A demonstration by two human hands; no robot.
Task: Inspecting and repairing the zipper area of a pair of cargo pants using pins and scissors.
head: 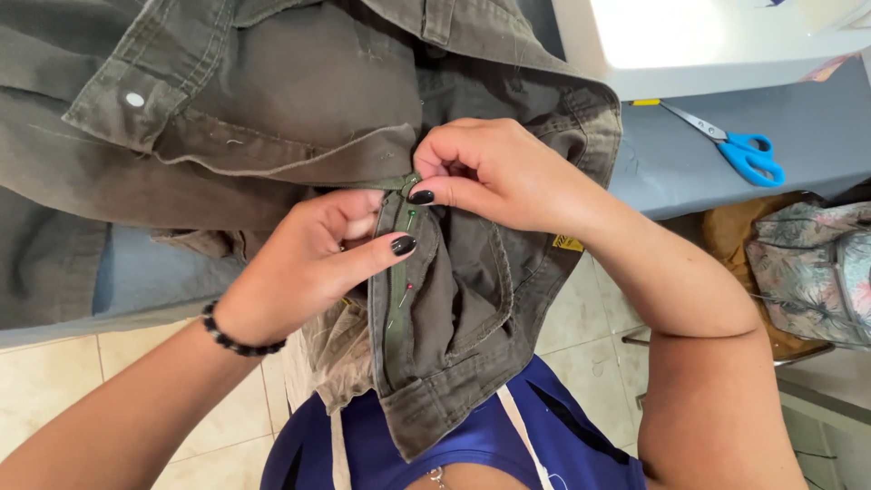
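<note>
- two bare hands work on one olive-green garment [272, 100] in the head view; the garment lies over a grey table [817, 127] and its lower part hangs down toward the person's blue top [472, 445].
- left hand [304, 268], with a black bead bracelet [238, 338] on the wrist, is closed on the garment: the thumb with dark nail presses the folded green strip [396, 299] against the curled fingers, at about 7 o'clock from the centre of the picture.
- right hand [494, 172] is closed too, it pinches the top end of the same strip between thumb and bent fingers, at about 12 o'clock from the left thumb, very near to it.
- two pins sit in the strip: one with a green head [413, 216] just under the right thumb, one with a red head [409, 289] lower, at 6 o'clock from the first.
- a yellow label [568, 242] shows on the cloth at 4 o'clock from the right hand.
- a white snap button [134, 99] is on a flap of the garment at 10 o'clock, well apart from the hands.
- blue-handled scissors [737, 147] lie on the table at 2 o'clock, well apart.
- a flowered bag [812, 268] stands at 3 o'clock, beside the table.
- pale floor tiles [54, 381] show at 8 o'clock.
</note>
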